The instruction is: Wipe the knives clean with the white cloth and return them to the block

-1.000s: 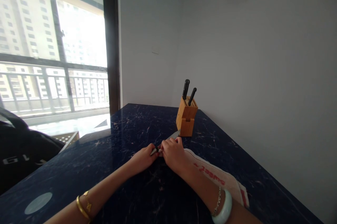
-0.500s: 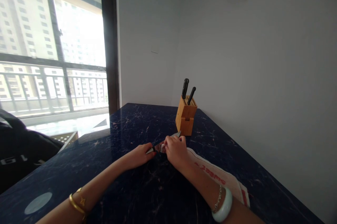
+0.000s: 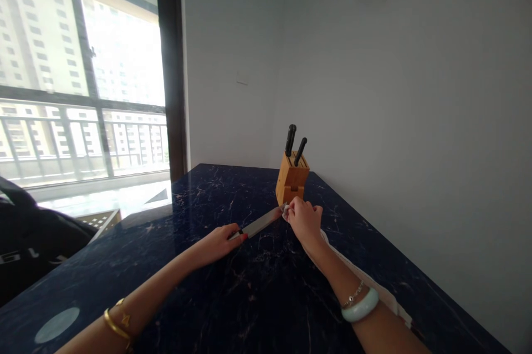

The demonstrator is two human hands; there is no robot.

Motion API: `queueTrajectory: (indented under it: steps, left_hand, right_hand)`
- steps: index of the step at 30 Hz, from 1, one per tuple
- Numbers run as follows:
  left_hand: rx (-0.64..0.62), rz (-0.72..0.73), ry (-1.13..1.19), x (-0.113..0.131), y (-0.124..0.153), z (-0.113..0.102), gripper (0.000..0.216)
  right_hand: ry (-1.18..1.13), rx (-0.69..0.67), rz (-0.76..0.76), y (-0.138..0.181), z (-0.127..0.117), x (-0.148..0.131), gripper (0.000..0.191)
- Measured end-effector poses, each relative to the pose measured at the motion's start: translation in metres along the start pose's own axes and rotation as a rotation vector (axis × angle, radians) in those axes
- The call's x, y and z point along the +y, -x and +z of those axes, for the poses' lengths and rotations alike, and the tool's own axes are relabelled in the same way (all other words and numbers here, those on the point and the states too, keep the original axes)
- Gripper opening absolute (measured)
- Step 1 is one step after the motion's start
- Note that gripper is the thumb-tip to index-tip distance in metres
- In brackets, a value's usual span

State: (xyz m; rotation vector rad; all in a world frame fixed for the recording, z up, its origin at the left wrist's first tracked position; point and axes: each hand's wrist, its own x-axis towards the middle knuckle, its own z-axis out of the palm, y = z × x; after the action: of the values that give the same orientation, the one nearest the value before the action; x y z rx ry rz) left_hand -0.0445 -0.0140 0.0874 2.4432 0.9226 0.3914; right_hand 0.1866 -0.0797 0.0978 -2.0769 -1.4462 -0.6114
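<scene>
White characters on the black fabric bag [image 3: 41, 237] at the far left run off the frame; only a 1-like stroke and part of a rounded letter show, too little to read.

In the centre, the left hand [image 3: 223, 240] is closed round the handle of a long knife with a grey metal blade [image 3: 261, 223], covering most of that handle. The right hand [image 3: 306, 221] pinches a bit of white cloth [image 3: 285, 211] at the blade's far end, masking the tip. The right forearm hides much of a pale fabric towel [image 3: 388, 299] at lower right; whether both are one piece I cannot tell.

Just beyond the blade stands a light-brown wooden knife block [image 3: 292, 179] with black handles [image 3: 301, 152]. The dark-blue marbled table [image 3: 233, 193] stretches wide between the forearms, its right edge slanting down towards the lower right corner.
</scene>
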Motion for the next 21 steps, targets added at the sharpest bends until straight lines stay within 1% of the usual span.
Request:
queueTrajectory:
  steps: [5, 10, 14, 18, 21]
  left_hand:
    - [0.022, 0.013, -0.065, -0.002, 0.0, 0.004, 0.026]
    - [0.026, 0.057, -0.078, 0.001, 0.004, 0.014, 0.018]
    - [0.048, 0.064, -0.099, 0.002, 0.005, 0.019, 0.017]
    - [0.055, 0.077, -0.097, 0.001, 0.005, 0.022, 0.019]
    - [0.057, 0.059, -0.08, 0.0, 0.003, 0.022, 0.023]
  right_hand:
    - [-0.013, 0.003, -0.112, 0.006, -0.001, -0.012, 0.005]
    - [-0.081, -0.084, -0.252, 0.018, 0.002, -0.029, 0.006]
    - [-0.146, -0.123, -0.39, 0.031, 0.0, -0.047, 0.008]
    - [-0.125, -0.179, -0.53, 0.041, -0.004, -0.064, 0.007]
    - [-0.095, -0.175, -0.558, 0.042, -0.006, -0.067, 0.006]
